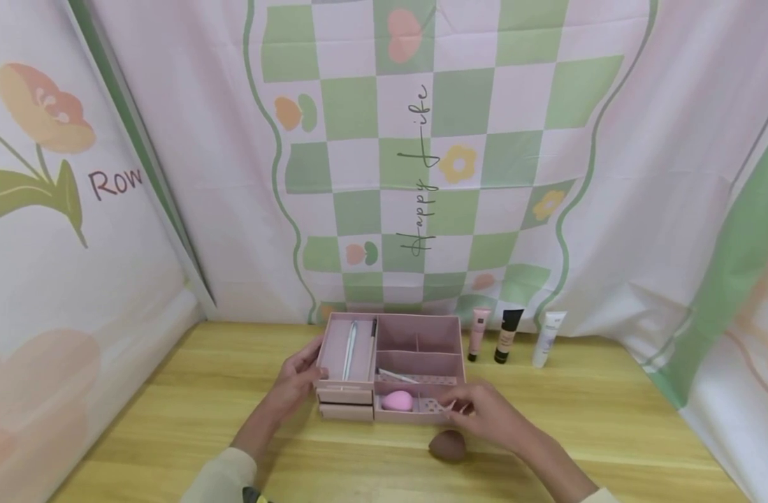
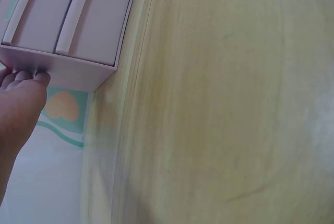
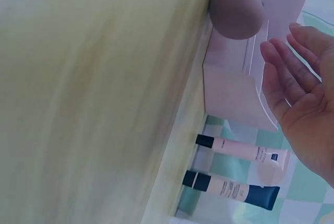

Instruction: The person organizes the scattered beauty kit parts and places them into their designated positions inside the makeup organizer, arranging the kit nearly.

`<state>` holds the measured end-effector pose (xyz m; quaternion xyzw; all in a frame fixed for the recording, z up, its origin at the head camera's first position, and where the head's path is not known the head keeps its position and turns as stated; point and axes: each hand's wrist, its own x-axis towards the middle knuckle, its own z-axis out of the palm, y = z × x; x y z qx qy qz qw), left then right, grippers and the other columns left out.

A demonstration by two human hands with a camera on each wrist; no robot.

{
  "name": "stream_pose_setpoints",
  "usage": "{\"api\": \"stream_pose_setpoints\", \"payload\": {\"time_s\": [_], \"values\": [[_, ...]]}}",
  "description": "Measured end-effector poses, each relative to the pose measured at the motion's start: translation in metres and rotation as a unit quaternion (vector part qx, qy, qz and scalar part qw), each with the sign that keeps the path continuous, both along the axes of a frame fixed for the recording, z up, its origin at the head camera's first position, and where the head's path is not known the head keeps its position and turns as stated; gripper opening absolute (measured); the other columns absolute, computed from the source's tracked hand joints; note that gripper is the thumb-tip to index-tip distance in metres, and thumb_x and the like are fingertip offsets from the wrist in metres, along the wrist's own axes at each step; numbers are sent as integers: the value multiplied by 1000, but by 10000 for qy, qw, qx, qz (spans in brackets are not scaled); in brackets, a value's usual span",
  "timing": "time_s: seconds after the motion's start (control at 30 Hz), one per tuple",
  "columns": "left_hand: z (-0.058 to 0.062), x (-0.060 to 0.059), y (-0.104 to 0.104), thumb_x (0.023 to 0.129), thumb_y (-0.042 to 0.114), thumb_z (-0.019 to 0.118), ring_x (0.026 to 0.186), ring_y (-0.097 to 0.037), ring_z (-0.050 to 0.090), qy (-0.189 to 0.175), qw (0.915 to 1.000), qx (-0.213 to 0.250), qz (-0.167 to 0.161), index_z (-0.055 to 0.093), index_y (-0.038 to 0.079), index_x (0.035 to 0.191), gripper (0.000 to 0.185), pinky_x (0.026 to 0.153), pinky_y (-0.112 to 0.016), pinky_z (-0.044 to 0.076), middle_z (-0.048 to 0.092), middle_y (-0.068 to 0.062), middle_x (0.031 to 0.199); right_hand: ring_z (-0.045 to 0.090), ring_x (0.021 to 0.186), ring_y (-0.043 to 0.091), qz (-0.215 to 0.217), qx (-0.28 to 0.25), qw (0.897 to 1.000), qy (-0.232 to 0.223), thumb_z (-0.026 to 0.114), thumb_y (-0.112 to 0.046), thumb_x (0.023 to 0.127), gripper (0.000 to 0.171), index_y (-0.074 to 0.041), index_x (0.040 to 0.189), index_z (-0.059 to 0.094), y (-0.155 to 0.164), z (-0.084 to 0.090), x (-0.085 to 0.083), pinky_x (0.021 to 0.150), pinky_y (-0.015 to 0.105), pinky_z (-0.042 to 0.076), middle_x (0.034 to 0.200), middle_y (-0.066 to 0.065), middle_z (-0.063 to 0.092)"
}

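A pink desk organizer (image 1: 418, 333) stands on the table, with two drawers (image 1: 346, 411) at its lower left. My left hand (image 1: 298, 374) rests against its left side, thumb at the top edge; the left wrist view shows the fingertips (image 2: 40, 78) on the side wall. My right hand (image 1: 484, 409) is over the front right compartment, fingers loosely bent; nothing shows in them in the right wrist view. A pink makeup sponge (image 1: 397, 401) lies in the front compartment. A brown makeup sponge (image 1: 448, 446) sits on the table before the organizer, below my right hand.
To the organizer's right stand a pink tube (image 1: 479, 334), a black-and-beige tube (image 1: 507, 337) and a white tube (image 1: 549, 339). A silver pen-like stick (image 1: 350, 349) and a dark pencil (image 1: 374, 339) lie on the organizer's left top. A printed curtain (image 1: 409, 209) hangs behind.
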<state>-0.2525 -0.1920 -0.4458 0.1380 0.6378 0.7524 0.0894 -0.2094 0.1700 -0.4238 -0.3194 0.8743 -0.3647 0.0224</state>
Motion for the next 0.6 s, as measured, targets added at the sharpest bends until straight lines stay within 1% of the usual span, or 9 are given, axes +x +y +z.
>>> {"api": "stream_pose_setpoints", "payload": {"time_s": [0.13, 0.23, 0.37, 0.5, 0.6], "values": [[1, 1, 0, 88, -1, 53, 153, -33, 15, -14, 9999, -57, 85, 17, 3, 155, 76, 122, -41, 21, 11, -16, 166, 66, 79, 0, 7, 34, 10000, -94, 64, -22, 92, 21, -7, 103, 73, 7, 0, 8, 68, 19, 60, 97, 8, 76], [1, 0, -1, 88, -1, 52, 153, -33, 14, -7, 10000, -78, 60, 17, 3, 155, 76, 123, -41, 20, 10, -16, 166, 65, 80, 0, 60, 116, 9998, -129, 65, -23, 91, 22, -6, 103, 73, 12, -2, 12, 68, 19, 59, 96, 7, 76], [0, 0, -1, 88, -1, 52, 153, -33, 13, -31, 10000, -74, 12, 16, 4, 155, 76, 123, -42, 19, 9, -16, 166, 63, 81, -1, 158, 314, 9992, -185, 67, -25, 89, 25, -6, 105, 72, 15, -4, 16, 68, 17, 58, 96, 5, 76], [0, -1, 0, 88, -1, 52, 153, -34, 13, -37, 10000, -80, 11, 17, 5, 155, 76, 123, -42, 20, 9, -15, 166, 63, 83, -2, 139, 544, 9983, -172, 71, -26, 86, 26, -10, 106, 73, 15, -8, 20, 70, 18, 58, 98, 0, 76], [0, -1, 0, 88, 0, 53, 153, -33, 13, -19, 9999, -101, 23, 17, 5, 155, 76, 123, -42, 20, 9, -15, 166, 63, 84, -3, 143, 628, 9978, -164, 73, -27, 83, 32, -10, 109, 72, 14, -11, 23, 71, 18, 59, 99, -2, 76]]}}
